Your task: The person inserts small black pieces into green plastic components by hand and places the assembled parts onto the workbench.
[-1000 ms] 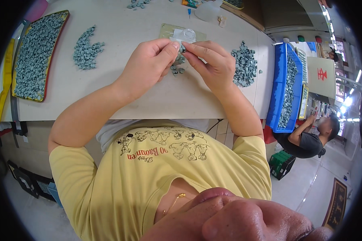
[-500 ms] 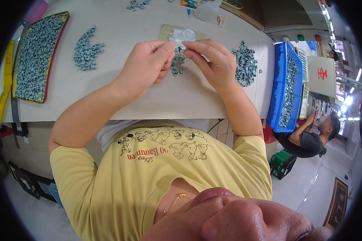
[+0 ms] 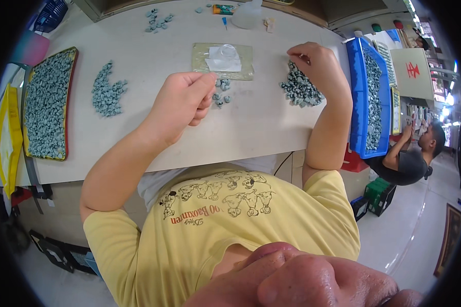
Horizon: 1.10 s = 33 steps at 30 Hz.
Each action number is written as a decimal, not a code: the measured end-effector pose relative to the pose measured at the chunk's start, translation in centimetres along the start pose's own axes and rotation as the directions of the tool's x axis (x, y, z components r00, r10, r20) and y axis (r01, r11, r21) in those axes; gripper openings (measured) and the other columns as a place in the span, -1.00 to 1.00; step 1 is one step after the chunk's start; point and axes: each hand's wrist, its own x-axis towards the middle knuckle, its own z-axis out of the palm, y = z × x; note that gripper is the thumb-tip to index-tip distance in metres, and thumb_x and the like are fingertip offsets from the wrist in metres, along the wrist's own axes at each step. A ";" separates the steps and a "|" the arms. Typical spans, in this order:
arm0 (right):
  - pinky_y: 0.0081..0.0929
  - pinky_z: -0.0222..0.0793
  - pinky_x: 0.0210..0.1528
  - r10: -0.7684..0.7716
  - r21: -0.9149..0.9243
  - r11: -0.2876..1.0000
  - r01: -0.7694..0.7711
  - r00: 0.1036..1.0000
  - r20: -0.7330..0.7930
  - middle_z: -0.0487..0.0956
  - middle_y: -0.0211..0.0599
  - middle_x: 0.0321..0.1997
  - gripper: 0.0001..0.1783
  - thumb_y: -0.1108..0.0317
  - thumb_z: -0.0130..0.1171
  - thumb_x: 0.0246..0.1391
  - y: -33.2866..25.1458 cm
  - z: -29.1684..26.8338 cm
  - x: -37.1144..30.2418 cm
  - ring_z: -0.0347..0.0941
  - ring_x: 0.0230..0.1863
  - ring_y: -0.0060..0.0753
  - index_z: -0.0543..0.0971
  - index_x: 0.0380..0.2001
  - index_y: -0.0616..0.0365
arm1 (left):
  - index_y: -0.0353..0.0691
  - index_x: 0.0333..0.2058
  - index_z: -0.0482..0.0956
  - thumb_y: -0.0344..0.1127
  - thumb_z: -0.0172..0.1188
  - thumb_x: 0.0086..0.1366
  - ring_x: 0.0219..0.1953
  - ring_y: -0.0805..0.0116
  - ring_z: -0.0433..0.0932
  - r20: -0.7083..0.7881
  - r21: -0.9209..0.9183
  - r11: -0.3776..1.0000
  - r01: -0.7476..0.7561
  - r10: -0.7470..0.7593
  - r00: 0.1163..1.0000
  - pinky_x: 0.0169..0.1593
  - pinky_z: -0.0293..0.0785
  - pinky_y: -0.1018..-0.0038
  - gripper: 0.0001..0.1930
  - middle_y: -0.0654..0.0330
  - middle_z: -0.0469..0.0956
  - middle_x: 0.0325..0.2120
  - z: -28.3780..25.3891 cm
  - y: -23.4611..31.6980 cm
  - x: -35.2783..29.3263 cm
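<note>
In front of my chest my left hand (image 3: 187,100) is closed, thumb pressed against the curled forefinger; whatever it pinches is too small or hidden. My right hand (image 3: 320,64) is over the near-right heap of small grey-green pieces (image 3: 299,87), its fingers and thumb curled together at the heap's far edge. What lies between those fingertips cannot be made out. Just beyond my left hand, several dark-marked pieces (image 3: 221,94) lie loose. Behind them is a flat greenish plastic-wrapped pad (image 3: 246,66) with white paper (image 3: 223,62) and a clear round dish on top.
On the left are a curved heap of pieces (image 3: 107,92) and a full yellow-rimmed tray (image 3: 48,105). A blue bin of pieces (image 3: 363,102) stands at right. A translucent bottle (image 3: 247,15) and a blue dispensing tip (image 3: 225,23) lie far back. Another person (image 3: 410,156) sits beyond the bin.
My right hand has left my left hand and moved right to the heap of pieces. My left hand stays closed in nearly the same place. The whole view has shifted slightly.
</note>
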 end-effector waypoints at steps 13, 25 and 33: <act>-0.40 0.35 -0.31 0.046 -0.068 0.997 -0.027 0.953 0.299 0.49 -0.16 -0.46 -0.87 0.56 0.10 -0.20 0.7 1.7 -0.5 0.44 -0.40 -0.18 0.50 -0.46 0.22 | -0.14 -0.68 0.24 -0.24 -0.01 0.24 -0.76 0.66 -0.01 -0.113 -0.060 0.996 -0.059 0.052 0.992 -0.70 -0.15 0.63 -0.68 0.43 0.15 -0.76 -0.4 0.8 0.7; -0.42 0.36 -0.30 -0.045 0.014 0.999 0.043 0.994 0.100 0.48 -0.16 -0.34 -0.80 0.55 0.04 -0.13 -1.4 2.8 0.0 0.44 -0.40 -0.17 0.53 -0.35 0.20 | -0.15 -0.65 0.26 -0.19 0.00 0.28 -0.72 0.67 0.02 -0.108 0.024 0.988 -0.151 0.152 0.982 -0.67 -0.08 0.65 -0.66 0.43 0.17 -0.73 -0.9 0.4 1.0; -0.52 0.39 -0.37 -0.097 0.254 0.960 0.118 0.991 -0.096 0.50 -0.25 -0.37 -0.82 0.48 0.11 -0.04 -4.2 5.0 -0.3 0.47 -0.43 -0.36 0.53 -0.29 0.20 | -0.15 -0.64 0.28 -0.18 0.00 0.28 -0.71 0.67 0.04 -0.123 0.038 0.991 -0.128 0.132 0.984 -0.67 -0.05 0.66 -0.67 0.43 0.19 -0.71 -1.3 -0.5 1.3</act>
